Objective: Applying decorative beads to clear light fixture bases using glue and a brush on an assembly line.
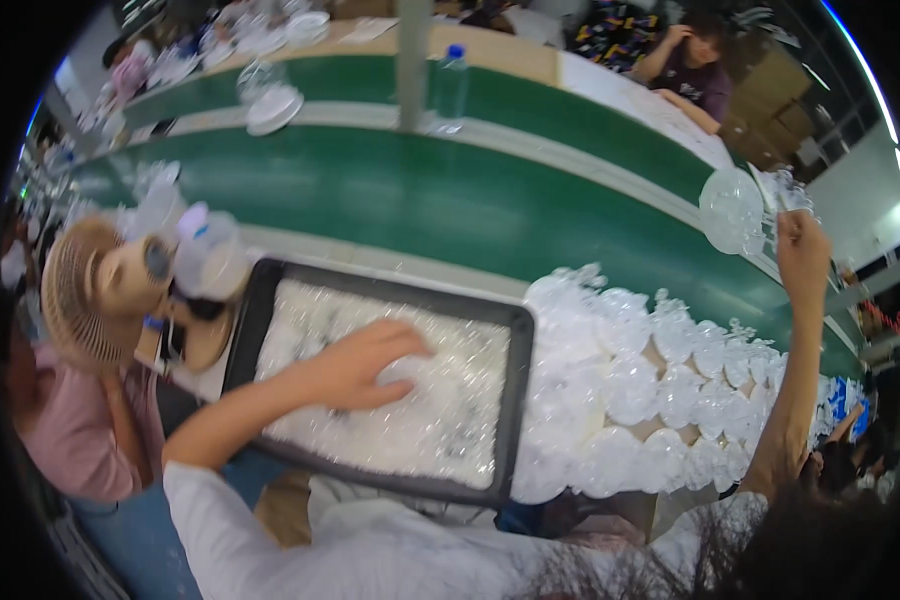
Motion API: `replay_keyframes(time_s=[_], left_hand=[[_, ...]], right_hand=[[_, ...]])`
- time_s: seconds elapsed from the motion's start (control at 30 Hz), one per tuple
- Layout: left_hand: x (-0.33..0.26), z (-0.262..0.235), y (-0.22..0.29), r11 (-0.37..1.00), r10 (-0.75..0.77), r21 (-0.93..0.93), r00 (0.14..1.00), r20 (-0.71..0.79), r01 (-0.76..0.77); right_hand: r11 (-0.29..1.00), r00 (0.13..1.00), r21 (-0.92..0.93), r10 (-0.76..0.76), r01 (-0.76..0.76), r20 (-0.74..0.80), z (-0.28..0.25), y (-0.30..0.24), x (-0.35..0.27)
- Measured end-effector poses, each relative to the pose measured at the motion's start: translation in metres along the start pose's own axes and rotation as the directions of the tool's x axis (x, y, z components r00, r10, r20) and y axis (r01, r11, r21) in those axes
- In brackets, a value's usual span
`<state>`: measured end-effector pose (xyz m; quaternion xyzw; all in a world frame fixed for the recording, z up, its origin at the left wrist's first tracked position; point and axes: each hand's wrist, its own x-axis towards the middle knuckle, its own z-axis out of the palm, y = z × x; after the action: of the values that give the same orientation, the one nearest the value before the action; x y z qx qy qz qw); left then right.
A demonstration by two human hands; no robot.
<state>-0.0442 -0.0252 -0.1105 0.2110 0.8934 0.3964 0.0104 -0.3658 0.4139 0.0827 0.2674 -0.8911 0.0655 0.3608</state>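
Green belting runs across the room ahead of you, past the pale edge of your worktop, with a seated person on the far side and a blue-capped bottle standing at the divider. On your side, a dark tray holds a glittering whitish fill. Your left hand is over that fill, thumb and fingers apart; whether they touch it, you cannot tell from this angle. Your right hand is raised well out to the right, fingers apparently pinched together on a clear plastic piece whose round, translucent face hangs just left of them.

Many whitish discs with clear clusters overlap in rows right beside the tray, and a beige fan stands off its left end. Watch that pinch: the grip looks small, so a loose hold could let the piece tip or drop. Your right forearm passes close by the far end of the rows, and a low swing could drag discs out of line. A quick sweep of your left hand might flick fill over the rim onto the nearest discs, and a draught from the fan, if running, could scatter light bits.
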Motion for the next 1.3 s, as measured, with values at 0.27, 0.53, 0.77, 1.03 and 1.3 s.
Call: replay_keyframes(time_s=[0.27,0.53,0.77,1.03,1.3], left_hand=[[0.004,0.036,-0.039,0.910,0.166,0.351,0.970,0.180,-0.221],[-0.033,-0.013,-0.014,0.961,-0.166,0.275,0.797,0.580,-0.001],[-0.047,-0.016,-0.007,0.834,-0.524,0.407,0.765,0.375,0.372],[-0.040,-0.016,-0.004,0.990,-0.136,0.017,0.927,0.351,0.139],[-0.045,0.012,-0.007,0.947,-0.259,-0.027,0.813,0.521,0.319]], right_hand=[[0.849,0.908,0.431,-0.396,0.306,0.136,-0.053,-0.282,-0.089],[0.917,0.860,0.288,-0.370,0.277,0.351,-0.013,-0.346,-0.153],[0.918,0.721,0.397,-0.275,0.000,0.636,0.018,-0.353,-0.177],[0.834,0.712,0.472,-0.144,-0.287,0.688,-0.028,-0.348,-0.180],[0.882,0.634,0.460,-0.417,0.107,0.652,-0.013,-0.334,-0.184]])
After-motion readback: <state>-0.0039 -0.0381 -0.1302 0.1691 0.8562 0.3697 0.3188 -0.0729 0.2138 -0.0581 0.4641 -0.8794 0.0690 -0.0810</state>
